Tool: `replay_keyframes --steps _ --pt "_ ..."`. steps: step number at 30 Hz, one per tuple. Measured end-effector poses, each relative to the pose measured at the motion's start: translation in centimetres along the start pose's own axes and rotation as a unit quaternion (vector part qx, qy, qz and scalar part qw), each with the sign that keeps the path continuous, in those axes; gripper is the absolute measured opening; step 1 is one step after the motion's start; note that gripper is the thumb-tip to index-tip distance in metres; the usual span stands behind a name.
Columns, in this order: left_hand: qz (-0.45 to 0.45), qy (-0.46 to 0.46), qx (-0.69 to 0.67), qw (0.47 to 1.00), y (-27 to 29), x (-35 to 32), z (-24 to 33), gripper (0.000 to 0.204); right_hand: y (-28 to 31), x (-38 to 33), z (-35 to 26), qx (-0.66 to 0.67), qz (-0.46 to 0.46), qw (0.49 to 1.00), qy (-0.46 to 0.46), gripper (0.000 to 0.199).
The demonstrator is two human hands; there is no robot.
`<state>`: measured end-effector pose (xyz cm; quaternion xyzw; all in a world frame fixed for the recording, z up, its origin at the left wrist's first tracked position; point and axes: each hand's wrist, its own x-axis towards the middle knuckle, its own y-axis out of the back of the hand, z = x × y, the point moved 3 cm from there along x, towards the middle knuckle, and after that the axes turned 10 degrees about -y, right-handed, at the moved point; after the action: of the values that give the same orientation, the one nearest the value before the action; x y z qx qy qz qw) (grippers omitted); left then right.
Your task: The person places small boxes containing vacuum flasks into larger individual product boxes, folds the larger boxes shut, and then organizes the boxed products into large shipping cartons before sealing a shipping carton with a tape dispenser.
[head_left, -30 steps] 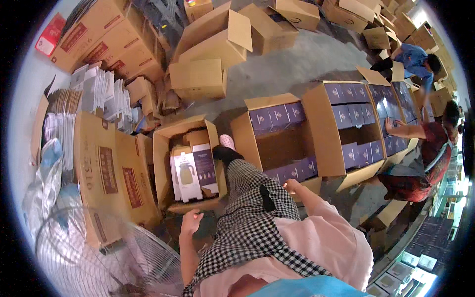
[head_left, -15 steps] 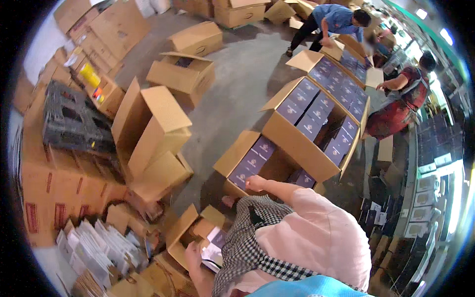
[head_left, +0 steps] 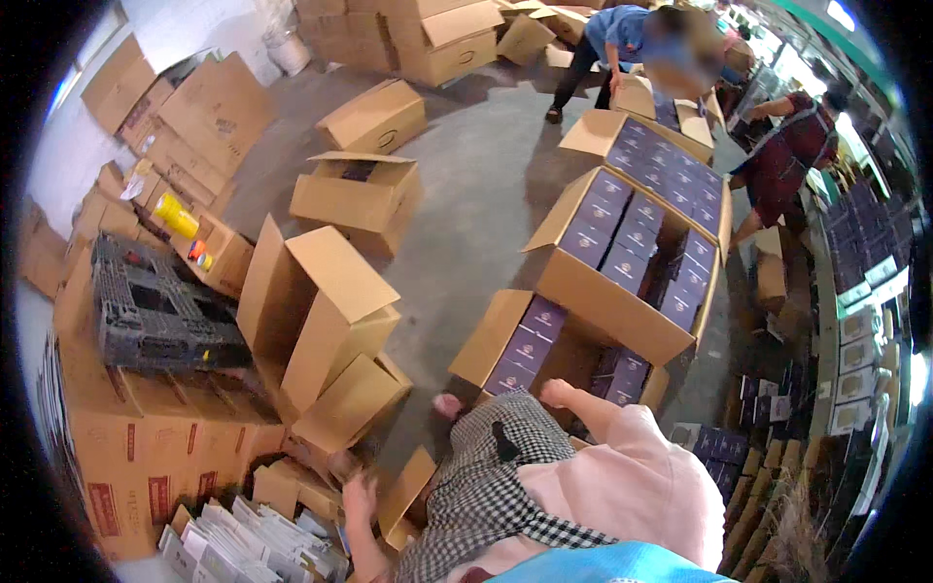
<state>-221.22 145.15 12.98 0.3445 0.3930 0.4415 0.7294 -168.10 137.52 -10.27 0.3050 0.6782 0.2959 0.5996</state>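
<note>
My right hand is curled at the near side of an open brown carton; whatever its fingers hold, if anything, is hidden. Inside that carton, dark purple boxes stand in a row along the left, with more purple boxes at the right and a gap between. Low on the left, my left hand is beside a smaller open carton, mostly covered by my checkered apron. Blur hides whether its fingers are apart or closed.
A larger carton partly filled with purple boxes adjoins beyond. Open cartons stand left, near a black plastic crate. White flat packets stack at lower left. Two people work at the far right: one in a blue shirt, one in dark red.
My left hand has moved left, away from the small carton's inside. My right hand has shifted right along the carton of purple boxes. The view has swung, and both co-workers have changed posture.
</note>
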Motion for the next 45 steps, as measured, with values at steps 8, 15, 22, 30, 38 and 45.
replay_keyframes --steps 8,15,22,30,38,45 --pt "-0.095 -0.02 -0.12 0.988 0.2 10.8 2.7 0.036 -7.5 3.5 7.1 -0.042 -0.143 0.988 -0.043 0.026" --pt "-0.086 0.018 -0.147 0.985 6.1 28.5 1.7 0.045 9.5 19.9 9.1 0.243 0.016 0.948 -0.203 0.033" --pt "0.084 0.252 -0.123 0.956 -1.5 54.7 -2.5 0.086 31.9 36.8 14.1 0.272 0.009 0.956 -0.11 0.023" --pt "0.139 0.382 -0.231 0.884 -7.4 65.4 -11.1 0.066 46.5 50.2 18.2 0.394 0.02 0.913 -0.106 0.016" --pt "0.322 0.336 -0.413 0.783 -0.1 63.1 -12.2 0.043 51.2 51.9 13.7 0.273 -0.014 0.962 -0.02 0.021" --pt "0.281 0.262 -0.192 0.903 22.0 59.9 -12.0 0.035 54.0 53.9 9.8 0.219 -0.006 0.976 0.007 0.025"
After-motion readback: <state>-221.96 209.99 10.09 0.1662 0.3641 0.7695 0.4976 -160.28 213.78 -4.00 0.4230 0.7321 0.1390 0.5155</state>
